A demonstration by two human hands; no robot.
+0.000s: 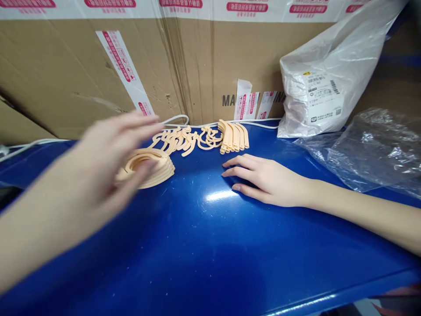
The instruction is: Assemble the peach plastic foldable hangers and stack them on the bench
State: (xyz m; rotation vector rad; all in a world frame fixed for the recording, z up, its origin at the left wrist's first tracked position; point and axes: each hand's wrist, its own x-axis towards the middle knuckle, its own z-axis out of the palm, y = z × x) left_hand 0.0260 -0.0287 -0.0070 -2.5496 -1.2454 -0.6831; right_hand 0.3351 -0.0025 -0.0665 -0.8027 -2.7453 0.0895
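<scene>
My left hand (98, 162), blurred by motion, is raised at the left with its fingers stretched forward and thumb apart, holding nothing I can see. Behind its thumb lies a stack of flat, curved cream-coloured pieces (161, 171), partly hidden by the hand. My right hand (266, 177) rests on the blue table (210, 254), fingers spread and empty. Just beyond its fingertips sits a row of bent cream-coloured pieces (233, 137). Left of that row are thin curved cream pieces (209, 138) and a pile of small wavy ones (179, 139).
A large cardboard box (204, 66) with red-and-white tape stands along the back. At the back right is a white plastic bag (315, 87) with a label, and clear plastic wrap (375, 149) lies in front of it. A white cable (263, 125) runs along the box's foot.
</scene>
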